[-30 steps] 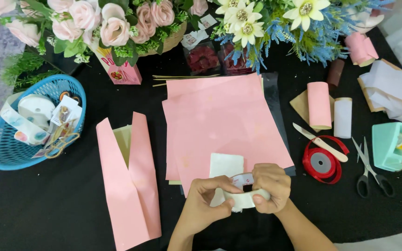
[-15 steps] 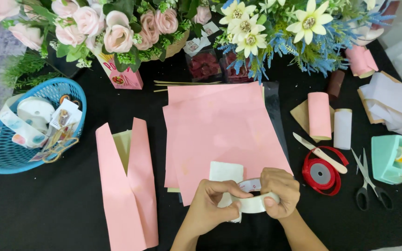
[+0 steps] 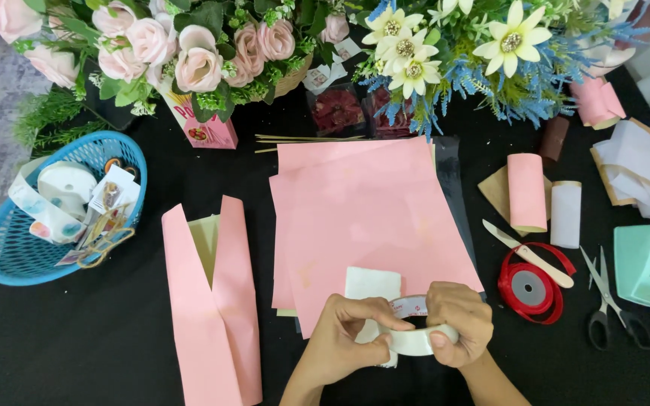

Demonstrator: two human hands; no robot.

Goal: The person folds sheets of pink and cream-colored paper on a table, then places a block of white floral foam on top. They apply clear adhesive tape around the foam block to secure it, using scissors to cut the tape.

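Across the black counter [image 3: 77,338], pink paper sheets [image 3: 370,218] lie spread in the middle, with a folded pink wrap [image 3: 216,308] to their left and a blue basket [image 3: 9,248] beyond that. Right of the sheets sit a red ribbon spool [image 3: 528,289] and scissors [image 3: 611,312]. Near the front edge, the left hand [image 3: 340,346] and right hand [image 3: 457,323] hold a white tape roll [image 3: 415,338] just above a small white paper piece [image 3: 372,284]. Left fingers [image 3: 381,312] pinch at the roll's top edge, probably the loose end; right fingers [image 3: 445,338] clamp the ring. Tape pulled loose here could fold onto itself, or drop and stick to the pink sheets below, tearing them when lifted.
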